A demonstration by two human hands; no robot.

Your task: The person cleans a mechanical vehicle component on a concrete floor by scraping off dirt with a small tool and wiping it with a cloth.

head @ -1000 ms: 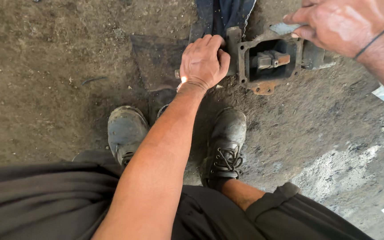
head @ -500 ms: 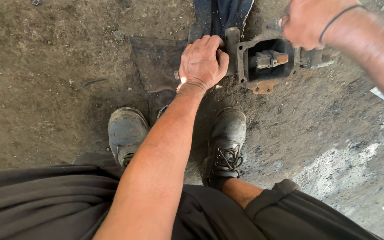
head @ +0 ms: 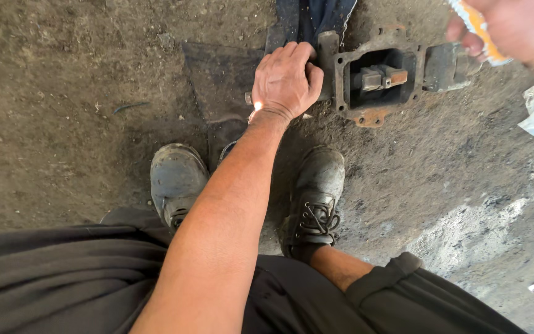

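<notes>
The dirt floor (head: 81, 93) spreads wide under two dusty boots (head: 177, 179). Ahead of them lies a rusty open metal housing (head: 378, 80). The left hand (head: 287, 80) is clamped over its left end, by a dark cloth (head: 307, 18). The right hand (head: 514, 28), upper right, pinches a small orange-and-white object (head: 480, 28), apart from the housing.

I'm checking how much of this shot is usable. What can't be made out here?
- Head view: left end of the metal housing, covered by the left hand.
- Right hand, blurred and cut off by the top-right edge; the orange-and-white item it holds is unidentifiable.
- Dark cloth, cut off by the top edge.
</notes>
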